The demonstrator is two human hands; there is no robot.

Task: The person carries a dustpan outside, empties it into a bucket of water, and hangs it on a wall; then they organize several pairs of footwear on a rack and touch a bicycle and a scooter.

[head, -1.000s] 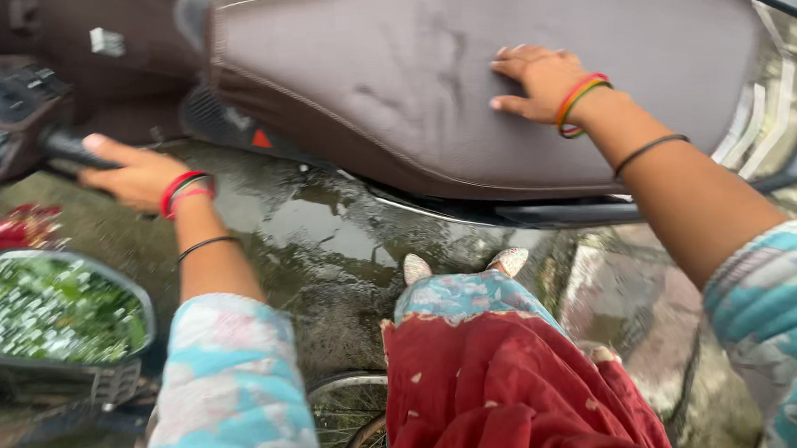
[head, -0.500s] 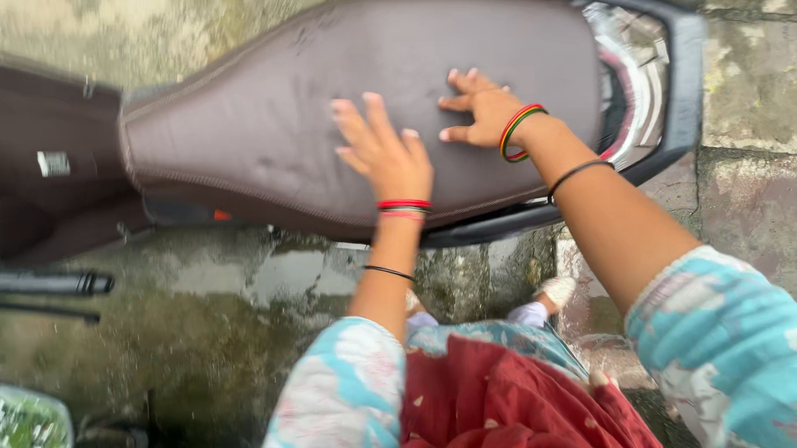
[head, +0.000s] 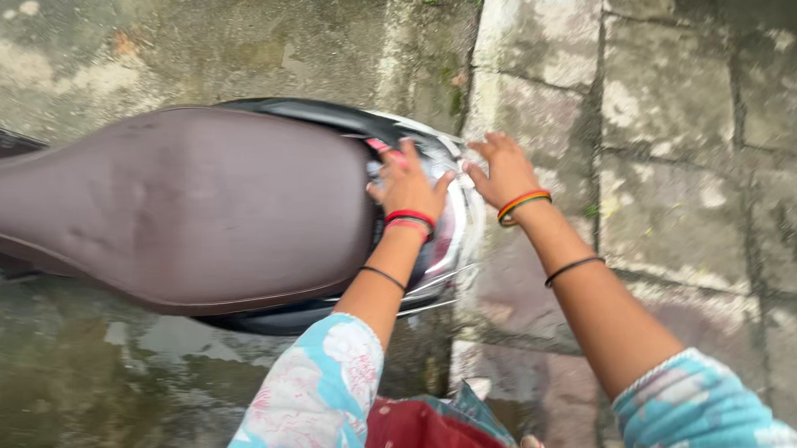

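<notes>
The scooter (head: 239, 212) stands on wet ground, its brown seat (head: 168, 205) on the left. Both hands are at its back end. The left hand (head: 406, 188) rests on the shiny rear rail (head: 451, 222) with fingers spread, not gripping. The right hand (head: 503, 169) hangs open just past the rail, over the stone paving (head: 679, 152). The wet ground (head: 95, 376) could make feet slip, and the wet rail could slide out from under loose fingers.

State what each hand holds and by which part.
Both hands, left hand and right hand, rest on the scooter's rear grab rail behind the brown seat; a closed hold cannot be told.
</notes>
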